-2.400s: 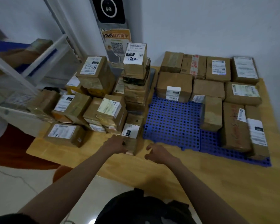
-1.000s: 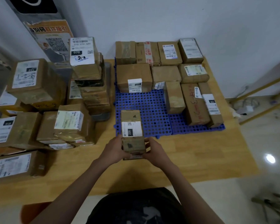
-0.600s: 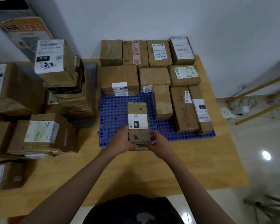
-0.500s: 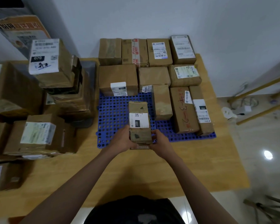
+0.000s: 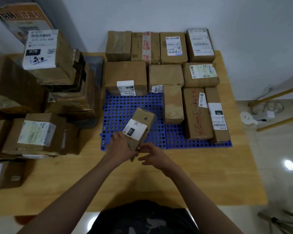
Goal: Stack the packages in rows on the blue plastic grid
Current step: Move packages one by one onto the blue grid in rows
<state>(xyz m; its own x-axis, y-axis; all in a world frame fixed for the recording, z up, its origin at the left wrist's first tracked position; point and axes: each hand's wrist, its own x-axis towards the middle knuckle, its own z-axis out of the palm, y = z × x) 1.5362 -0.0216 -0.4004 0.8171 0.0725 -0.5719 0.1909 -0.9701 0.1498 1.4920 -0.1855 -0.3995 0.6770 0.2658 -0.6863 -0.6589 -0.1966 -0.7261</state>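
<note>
The small brown box [image 5: 139,128] with the white label marked 220 is hanging tilted over the near edge of the blue grid [image 5: 118,107], its far end angling toward the bare patch in front of the second row. It is looking like stiff taped cardboard, rigid enough to keep its shape, and light, judging by how one hand is carrying most of it from the near end alone. The taped faces are probably a little slick, so the long side walls are seeming the safer place to grip, with the thumb over the top edge, rather than the short end.

The left hand [image 5: 120,146] is gripping the near end of the box, fingers curled up its left side beside the label. The right hand [image 5: 152,153] is sitting just beside the near corner with fingers loosely spread and half curled; its fingertips are at most brushing the corner, and it is not clamped on anything.

Other boxes are lying in rows across the far and right parts of the grid, and a heap of unsorted boxes [image 5: 41,130] is waiting on the counter [image 5: 201,174] to the left.
</note>
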